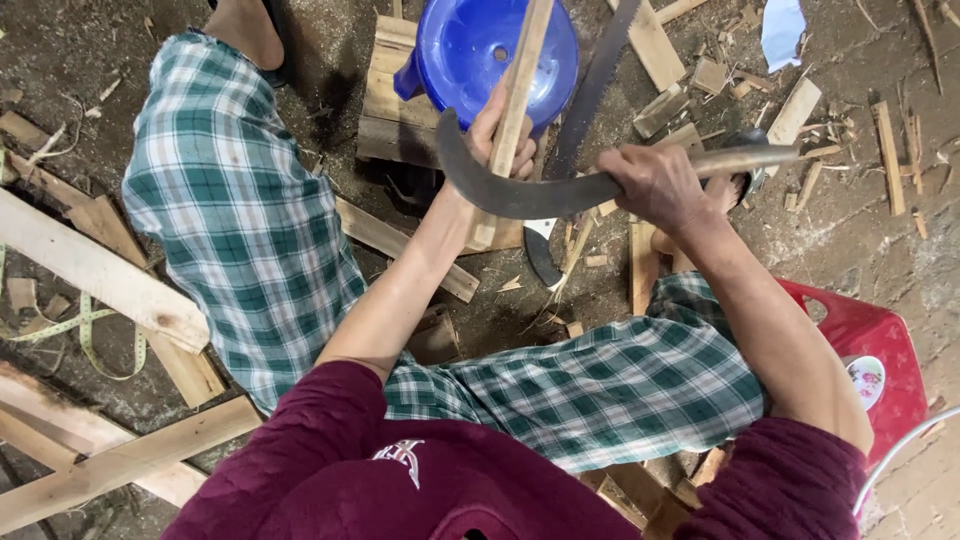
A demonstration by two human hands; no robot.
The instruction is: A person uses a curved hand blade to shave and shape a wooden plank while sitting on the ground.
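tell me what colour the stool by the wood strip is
Blue: the plastic stool stands behind the wood strip held in the left hand; the head view shows it.

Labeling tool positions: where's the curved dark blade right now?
In the head view, the curved dark metal blade sits centre frame, its wooden handle gripped by the right hand, crossing the pale wooden strip held by the left hand before the blue plastic stool.

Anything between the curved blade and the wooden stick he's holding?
Nothing visible. The curved blade in the right hand crosses directly over the wooden stick, just below the left hand gripping it.
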